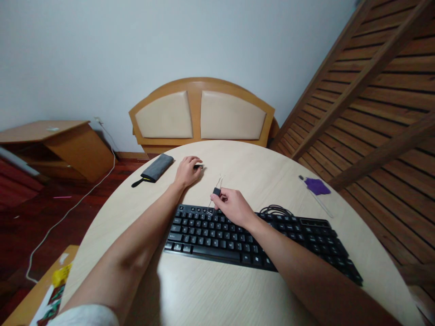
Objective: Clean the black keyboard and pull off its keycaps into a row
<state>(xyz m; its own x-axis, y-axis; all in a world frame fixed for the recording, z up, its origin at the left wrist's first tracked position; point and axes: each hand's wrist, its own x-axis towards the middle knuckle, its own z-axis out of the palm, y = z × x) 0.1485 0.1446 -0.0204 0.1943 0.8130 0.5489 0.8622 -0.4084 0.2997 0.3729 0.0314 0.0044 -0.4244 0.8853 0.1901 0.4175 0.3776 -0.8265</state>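
Observation:
In my right hand (pixel 234 206) is a wire keycap puller (pixel 216 192), its black middle pinched between thumb and fingers. Thin wires stick out at both ends, and the lower ones come down over the top row of the black keyboard (pixel 217 243) at its left part. Whether they grip a key, I cannot tell. My left hand (pixel 188 171) rests on the table beyond the keyboard, fingers curled on a small black object (pixel 198 166) with a light end, mostly covered.
A grey pouch (pixel 157 167) with a black loop lies left of my left hand. The keyboard's coiled cable (pixel 276 209) sits behind it. Toward the right edge of the round table (pixel 190 285) are a purple cloth (pixel 317 186) and a slim brush (pixel 317 199).

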